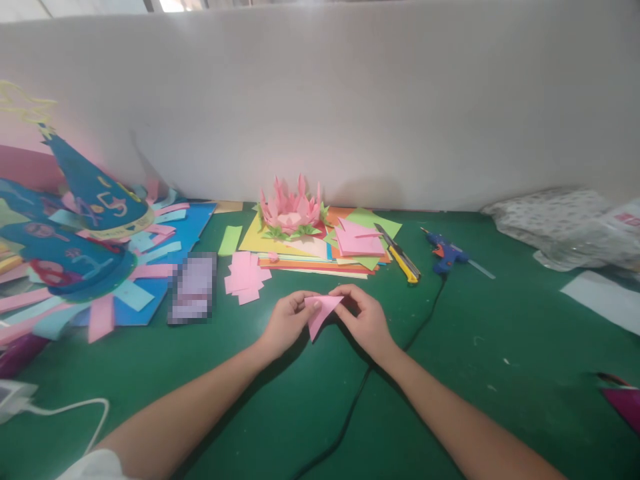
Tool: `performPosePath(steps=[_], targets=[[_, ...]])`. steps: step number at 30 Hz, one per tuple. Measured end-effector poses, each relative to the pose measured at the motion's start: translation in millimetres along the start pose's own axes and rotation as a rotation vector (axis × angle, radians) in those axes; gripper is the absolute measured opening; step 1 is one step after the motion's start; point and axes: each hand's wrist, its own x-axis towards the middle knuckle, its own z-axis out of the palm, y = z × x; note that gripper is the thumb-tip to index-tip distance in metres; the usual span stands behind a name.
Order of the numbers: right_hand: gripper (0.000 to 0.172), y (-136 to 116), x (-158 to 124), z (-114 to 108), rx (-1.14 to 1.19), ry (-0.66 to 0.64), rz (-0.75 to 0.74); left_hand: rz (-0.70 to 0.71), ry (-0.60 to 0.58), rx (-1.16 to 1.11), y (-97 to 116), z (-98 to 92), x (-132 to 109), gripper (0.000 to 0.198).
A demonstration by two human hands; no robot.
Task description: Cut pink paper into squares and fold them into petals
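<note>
Between my two hands is a small pink piece of paper [321, 313], folded into a triangle with one point hanging down. My left hand [290, 321] pinches its left corner, thumb on the near face. At the right corner, my right hand [364, 320] grips the paper between thumb and fingers. Both hands are just above the green table. Beyond them to the left lies a loose pile of pink paper pieces [245, 277]. A pink paper lotus with green leaves [293, 212] sits farther back on stacked coloured paper [320, 264].
A yellow utility knife [404, 261] lies right of the paper stack. Beside it is a blue glue gun [445, 253], its black cord [357, 407] running under my right arm. Blue decorated paper hats [95, 193] stand left, plastic bags [575, 223] right, with a white wall behind.
</note>
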Motion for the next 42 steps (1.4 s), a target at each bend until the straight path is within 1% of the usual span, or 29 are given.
performPosePath(steps=[7,13,19,27,34,42], targets=[[0.015,-1.4,-2.6,1.6,-0.120,0.052,-0.080,-0.090,-0.040,-0.106,3.0,3.3,-3.0,0.038],[0.015,-1.6,-2.2,2.7,-0.125,0.033,-0.136,-0.111,-0.074,-0.147,4.3,5.7,-5.0,0.036],[0.016,-2.2,-2.3,3.4,-0.141,0.057,-0.143,-0.135,-0.063,-0.175,2.9,6.5,-5.8,0.035],[0.015,-3.2,-1.2,1.6,-0.237,0.082,-0.243,-0.141,-0.047,-0.192,2.2,7.0,-5.5,0.032],[0.015,-5.5,-1.3,0.9,-0.272,0.072,-0.269,-0.145,-0.059,-0.224,-0.3,6.5,-4.3,0.032],[0.014,-2.5,-2.2,0.7,-0.263,0.075,-0.236,-0.146,-0.075,-0.229,0.3,5.3,-4.7,0.033]])
